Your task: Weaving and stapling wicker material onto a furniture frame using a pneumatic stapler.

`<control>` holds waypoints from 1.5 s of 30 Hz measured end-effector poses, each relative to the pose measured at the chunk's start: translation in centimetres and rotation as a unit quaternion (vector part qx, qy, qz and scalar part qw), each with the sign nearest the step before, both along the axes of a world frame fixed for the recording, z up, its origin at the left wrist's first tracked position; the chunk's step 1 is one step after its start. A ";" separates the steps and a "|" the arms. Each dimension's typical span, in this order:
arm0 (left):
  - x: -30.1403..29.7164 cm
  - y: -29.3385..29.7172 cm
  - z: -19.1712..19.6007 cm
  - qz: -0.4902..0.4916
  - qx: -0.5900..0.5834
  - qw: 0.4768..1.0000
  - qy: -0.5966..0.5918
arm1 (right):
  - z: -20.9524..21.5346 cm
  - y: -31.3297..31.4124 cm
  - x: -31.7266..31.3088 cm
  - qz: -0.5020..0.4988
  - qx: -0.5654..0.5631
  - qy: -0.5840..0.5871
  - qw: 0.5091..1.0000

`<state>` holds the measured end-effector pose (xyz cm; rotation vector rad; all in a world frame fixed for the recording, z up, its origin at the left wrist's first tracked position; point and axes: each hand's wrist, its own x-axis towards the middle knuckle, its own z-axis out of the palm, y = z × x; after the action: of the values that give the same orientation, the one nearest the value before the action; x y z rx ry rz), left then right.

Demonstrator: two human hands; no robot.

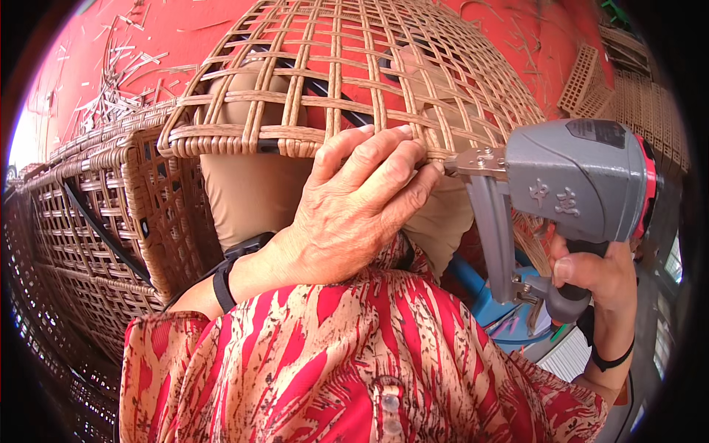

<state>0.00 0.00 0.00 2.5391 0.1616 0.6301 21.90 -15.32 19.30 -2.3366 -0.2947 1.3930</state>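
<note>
This is a wicker workshop: staple gun at three o'clock, strip offcuts at ten, woven panels at nine.

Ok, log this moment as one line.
left hand: on near edge of woven panel; right hand: gripping grey power tool; tool nose: at that edge, beside left hand; second woven piece: at person's left

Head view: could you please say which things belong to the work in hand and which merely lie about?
In use:
boxy grey power tool in right hand
brown open-weave wicker panel under left hand

Seemingly lying about:
pale thin strip scraps on red floor
brown lattice piece
</note>
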 end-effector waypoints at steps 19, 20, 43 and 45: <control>0.2 -0.4 -0.7 0.014 -0.001 1.000 -0.021 | -0.3 3.6 0.0 0.018 -0.014 0.021 1.000; 0.2 -0.4 -0.6 0.013 -0.004 1.000 -0.022 | -0.3 3.8 0.0 0.014 -0.014 0.028 0.999; 0.0 -0.8 -0.1 0.021 -0.072 0.997 -0.011 | -0.2 4.8 0.4 0.016 -0.017 0.013 1.000; 0.0 -0.8 -0.1 0.021 -0.071 0.997 -0.010 | -0.4 5.0 0.0 0.022 -0.018 -0.004 1.000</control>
<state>0.03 -0.81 -0.08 2.3981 0.2454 0.6362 21.91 -10.36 18.94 -2.3782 -0.3289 1.4209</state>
